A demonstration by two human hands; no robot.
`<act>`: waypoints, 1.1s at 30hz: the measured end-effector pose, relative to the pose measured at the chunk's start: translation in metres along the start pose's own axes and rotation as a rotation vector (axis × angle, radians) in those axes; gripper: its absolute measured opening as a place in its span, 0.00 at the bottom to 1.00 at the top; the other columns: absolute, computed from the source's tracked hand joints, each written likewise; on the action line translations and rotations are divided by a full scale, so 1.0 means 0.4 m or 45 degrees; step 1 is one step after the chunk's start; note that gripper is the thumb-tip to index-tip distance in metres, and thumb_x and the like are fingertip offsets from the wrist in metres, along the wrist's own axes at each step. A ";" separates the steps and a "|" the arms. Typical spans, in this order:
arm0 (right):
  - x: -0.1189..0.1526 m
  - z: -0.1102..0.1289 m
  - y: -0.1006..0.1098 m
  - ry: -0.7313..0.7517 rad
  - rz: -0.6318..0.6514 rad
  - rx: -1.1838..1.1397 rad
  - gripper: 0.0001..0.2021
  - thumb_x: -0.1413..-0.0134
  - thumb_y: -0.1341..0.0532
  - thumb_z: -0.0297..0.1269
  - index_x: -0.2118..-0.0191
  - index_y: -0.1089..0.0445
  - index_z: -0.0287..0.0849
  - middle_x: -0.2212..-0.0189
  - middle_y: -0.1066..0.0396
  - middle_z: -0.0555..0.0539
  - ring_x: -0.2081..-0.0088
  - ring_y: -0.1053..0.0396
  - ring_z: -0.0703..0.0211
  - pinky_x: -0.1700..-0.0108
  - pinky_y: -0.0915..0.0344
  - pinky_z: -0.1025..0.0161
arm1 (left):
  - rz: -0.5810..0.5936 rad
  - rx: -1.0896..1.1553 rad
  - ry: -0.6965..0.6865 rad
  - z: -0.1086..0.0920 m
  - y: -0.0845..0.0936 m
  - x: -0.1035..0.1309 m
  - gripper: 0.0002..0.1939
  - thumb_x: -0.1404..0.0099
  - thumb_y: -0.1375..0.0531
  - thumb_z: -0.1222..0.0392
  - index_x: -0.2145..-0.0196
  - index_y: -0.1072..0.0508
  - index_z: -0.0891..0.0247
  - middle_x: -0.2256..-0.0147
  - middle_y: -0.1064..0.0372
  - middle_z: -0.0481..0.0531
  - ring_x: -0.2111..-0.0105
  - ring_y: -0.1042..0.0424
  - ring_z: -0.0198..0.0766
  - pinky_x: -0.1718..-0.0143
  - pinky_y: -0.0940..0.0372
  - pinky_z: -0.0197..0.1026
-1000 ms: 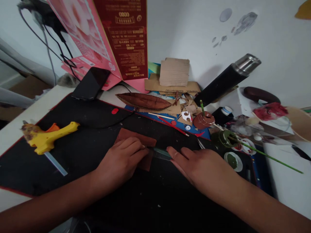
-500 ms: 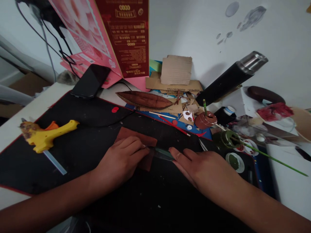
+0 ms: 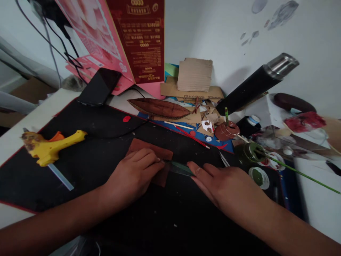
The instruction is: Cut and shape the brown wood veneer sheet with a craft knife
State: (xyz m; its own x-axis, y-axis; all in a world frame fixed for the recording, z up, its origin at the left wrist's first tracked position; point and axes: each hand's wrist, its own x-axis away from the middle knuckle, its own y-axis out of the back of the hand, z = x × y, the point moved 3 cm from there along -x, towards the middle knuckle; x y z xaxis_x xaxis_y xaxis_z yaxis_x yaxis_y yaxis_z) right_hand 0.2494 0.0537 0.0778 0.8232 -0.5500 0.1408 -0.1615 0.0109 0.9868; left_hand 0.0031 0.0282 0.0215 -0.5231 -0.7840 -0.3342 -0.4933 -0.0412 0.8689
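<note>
Between my two hands lies a thin, clear strip with a dark green part (image 3: 181, 168), perhaps plastic; its exact kind is unclear. My left hand (image 3: 135, 169) is closed, its fingertips pressed together at the strip's left end. Beneath that hand a reddish-brown flat piece (image 3: 157, 149) rests on the black mat, partly covered. My right hand (image 3: 218, 181) pinches the strip's right end between thumb and fingers. Behind them stands a brown boat-shaped piece (image 3: 160, 108) with a pointed end. A pair of metal tips (image 3: 224, 159), perhaps tweezers, lies just beyond my right hand.
A yellow glue gun (image 3: 53, 145) lies left on the black mat (image 3: 106, 131). Paint jars, brown (image 3: 226, 131) and green (image 3: 250, 153), crowd the right, a long green stick reaching out. Behind are a black flask (image 3: 255, 83), cardboard scraps (image 3: 195, 76), a phone (image 3: 99, 87) and a red box (image 3: 141, 42).
The view has shifted very slightly. My hands keep nearly the same hold on the strip, and the right hand sits slightly farther right in view.
</note>
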 end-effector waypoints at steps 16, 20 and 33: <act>-0.007 -0.019 0.016 -0.053 -0.088 -0.116 0.19 0.22 0.52 0.40 0.41 0.27 0.41 0.68 0.21 0.47 0.78 0.26 0.58 0.77 0.46 0.59 | -0.044 -0.021 -0.017 -0.002 0.002 -0.002 0.12 0.27 0.46 0.70 0.54 0.23 0.64 0.61 0.25 0.54 0.60 0.28 0.45 0.60 0.31 0.46; -0.008 -0.018 0.020 -0.079 -0.120 -0.160 0.19 0.23 0.51 0.41 0.41 0.27 0.42 0.69 0.21 0.48 0.76 0.26 0.59 0.76 0.43 0.60 | -0.030 0.000 -0.004 0.000 0.000 -0.002 0.12 0.27 0.45 0.70 0.54 0.22 0.64 0.61 0.25 0.55 0.60 0.28 0.45 0.59 0.30 0.47; -0.014 -0.013 0.009 -0.068 -0.130 -0.155 0.19 0.23 0.50 0.41 0.41 0.27 0.42 0.66 0.20 0.46 0.76 0.26 0.59 0.75 0.42 0.62 | -0.029 0.021 0.005 0.000 -0.001 -0.006 0.12 0.27 0.45 0.70 0.54 0.23 0.64 0.60 0.25 0.55 0.59 0.28 0.45 0.58 0.30 0.46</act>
State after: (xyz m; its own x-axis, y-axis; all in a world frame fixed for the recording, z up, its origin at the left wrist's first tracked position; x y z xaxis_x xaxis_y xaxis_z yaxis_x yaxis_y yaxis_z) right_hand 0.2471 0.0611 0.0810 0.8011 -0.5973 0.0378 -0.0085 0.0518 0.9986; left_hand 0.0044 0.0300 0.0219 -0.5086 -0.7856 -0.3525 -0.5167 -0.0490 0.8548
